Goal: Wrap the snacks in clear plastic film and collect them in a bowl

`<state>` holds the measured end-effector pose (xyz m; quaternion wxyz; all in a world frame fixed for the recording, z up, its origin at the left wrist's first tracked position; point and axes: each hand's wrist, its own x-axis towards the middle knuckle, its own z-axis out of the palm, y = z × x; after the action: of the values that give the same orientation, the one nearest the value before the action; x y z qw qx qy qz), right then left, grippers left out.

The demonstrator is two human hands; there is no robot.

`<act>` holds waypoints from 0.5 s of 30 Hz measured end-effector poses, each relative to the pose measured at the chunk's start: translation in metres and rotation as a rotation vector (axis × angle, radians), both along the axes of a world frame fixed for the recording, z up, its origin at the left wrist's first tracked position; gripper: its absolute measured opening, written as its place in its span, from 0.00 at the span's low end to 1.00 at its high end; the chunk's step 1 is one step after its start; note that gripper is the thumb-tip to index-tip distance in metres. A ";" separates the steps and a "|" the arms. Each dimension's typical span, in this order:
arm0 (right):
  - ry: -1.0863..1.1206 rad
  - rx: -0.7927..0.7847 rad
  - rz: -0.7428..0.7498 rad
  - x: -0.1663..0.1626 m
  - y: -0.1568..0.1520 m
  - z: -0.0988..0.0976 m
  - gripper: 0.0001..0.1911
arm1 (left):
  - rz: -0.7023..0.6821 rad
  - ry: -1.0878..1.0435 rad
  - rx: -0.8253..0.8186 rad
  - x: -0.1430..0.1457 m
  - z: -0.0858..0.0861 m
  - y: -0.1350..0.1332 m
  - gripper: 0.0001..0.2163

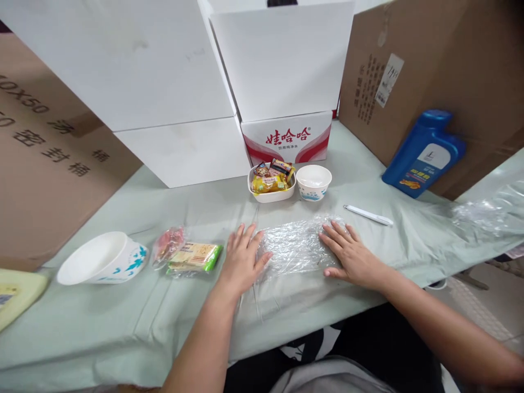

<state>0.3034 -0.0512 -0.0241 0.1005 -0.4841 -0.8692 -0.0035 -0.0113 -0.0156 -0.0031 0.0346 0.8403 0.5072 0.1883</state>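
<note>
A crinkled sheet of clear plastic wrap [292, 248] lies flat on the cloth-covered table in front of me. My left hand [243, 259] rests on its left edge, fingers spread and palm down. Over the right edge lies my right hand [347, 254], also flat with its fingers apart. Just left of my left hand are a green-and-cream snack packet [194, 257] and a clear-wrapped pink item [168, 244]. Behind the wrap stand a white tray [272, 196] of wrapped snacks [270, 183] and a small paper bowl [314, 183].
A large paper bowl [102, 259] lies tilted at left, near a pale yellow container [18, 295]. At right are a white pen [368, 215] and a blue bottle [426, 155]. White boxes [286, 65] and cardboard cartons [429, 71] wall off the back and sides.
</note>
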 end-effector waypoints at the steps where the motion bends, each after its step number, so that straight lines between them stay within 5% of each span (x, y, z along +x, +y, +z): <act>1: 0.014 0.009 0.026 0.008 -0.007 0.000 0.47 | -0.063 -0.047 0.003 -0.001 0.005 -0.003 0.18; 4: 0.072 0.021 0.070 0.031 -0.031 0.000 0.39 | -0.276 -0.082 -0.149 0.001 0.020 -0.014 0.13; 9: 0.277 0.085 0.014 0.051 -0.058 0.002 0.11 | -0.330 -0.066 -0.334 -0.004 0.026 -0.017 0.03; 15: 0.483 0.042 -0.128 0.054 -0.060 0.011 0.10 | -0.288 -0.217 -0.401 -0.012 0.024 -0.011 0.05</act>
<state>0.3575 -0.1115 -0.0131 0.3150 -0.5228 -0.7872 0.0877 -0.0238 -0.0263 0.0204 0.2811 0.8550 0.4028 0.1662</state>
